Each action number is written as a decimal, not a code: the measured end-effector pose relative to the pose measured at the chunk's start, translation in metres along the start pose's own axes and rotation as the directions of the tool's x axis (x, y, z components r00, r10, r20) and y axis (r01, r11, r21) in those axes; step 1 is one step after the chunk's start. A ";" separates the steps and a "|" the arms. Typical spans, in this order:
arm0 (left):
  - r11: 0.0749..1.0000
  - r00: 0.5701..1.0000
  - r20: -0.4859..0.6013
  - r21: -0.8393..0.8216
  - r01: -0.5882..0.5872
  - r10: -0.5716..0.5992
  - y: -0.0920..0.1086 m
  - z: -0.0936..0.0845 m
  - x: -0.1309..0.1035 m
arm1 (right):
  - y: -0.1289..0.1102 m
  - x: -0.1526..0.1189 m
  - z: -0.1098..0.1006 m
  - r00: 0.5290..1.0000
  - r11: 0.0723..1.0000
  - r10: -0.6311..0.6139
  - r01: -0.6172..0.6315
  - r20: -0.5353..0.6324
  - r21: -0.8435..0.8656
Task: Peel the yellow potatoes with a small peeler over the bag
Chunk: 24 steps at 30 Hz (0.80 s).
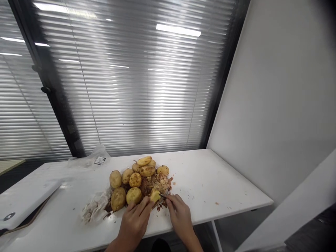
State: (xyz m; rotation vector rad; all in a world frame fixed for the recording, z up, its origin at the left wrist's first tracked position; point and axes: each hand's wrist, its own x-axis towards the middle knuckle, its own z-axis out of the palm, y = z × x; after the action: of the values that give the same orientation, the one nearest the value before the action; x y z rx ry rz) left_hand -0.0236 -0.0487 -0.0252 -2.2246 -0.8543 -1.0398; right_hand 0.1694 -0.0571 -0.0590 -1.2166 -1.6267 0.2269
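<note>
My left hand (136, 218) is closed around a pale yellow peeled potato (155, 195) near the table's front edge. In the fingers of my right hand (180, 213) is a thin dark tool (162, 196), its tip against the potato's right side. Whether it is a knife or a peeler is too small to tell. Just beyond my hands lies a heap of whole potatoes (135, 180), some brownish and dirty, some yellower. Brown and reddish peelings (160, 183) are heaped beside them, with scraps scattered around.
Crumpled white tissue (96, 206) lies left of the potatoes. A clear plastic bag (90, 157) with a label sits at the white table's (204, 175) back edge. At far left is a flat white object (28, 201). Window blinds (147, 87) rise behind, a wall (275, 87) at right.
</note>
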 end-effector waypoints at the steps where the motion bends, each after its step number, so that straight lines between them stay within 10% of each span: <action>1: 1.000 1.000 0.006 -0.002 -0.011 0.011 0.000 -0.001 0.001 | 0.000 0.000 0.001 1.000 1.000 0.016 -0.016 -0.010 -0.021; 24: 0.997 0.998 -0.018 -0.044 0.060 -0.061 0.019 0.010 0.000 | -0.016 0.008 0.032 0.994 0.991 0.114 -0.113 0.000 -0.065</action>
State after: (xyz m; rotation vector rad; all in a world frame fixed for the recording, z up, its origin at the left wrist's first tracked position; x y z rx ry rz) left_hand -0.0043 -0.0541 -0.0346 -2.2333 -0.9038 -1.1169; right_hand 0.1344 -0.0452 -0.0578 -1.3607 -1.5800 0.2498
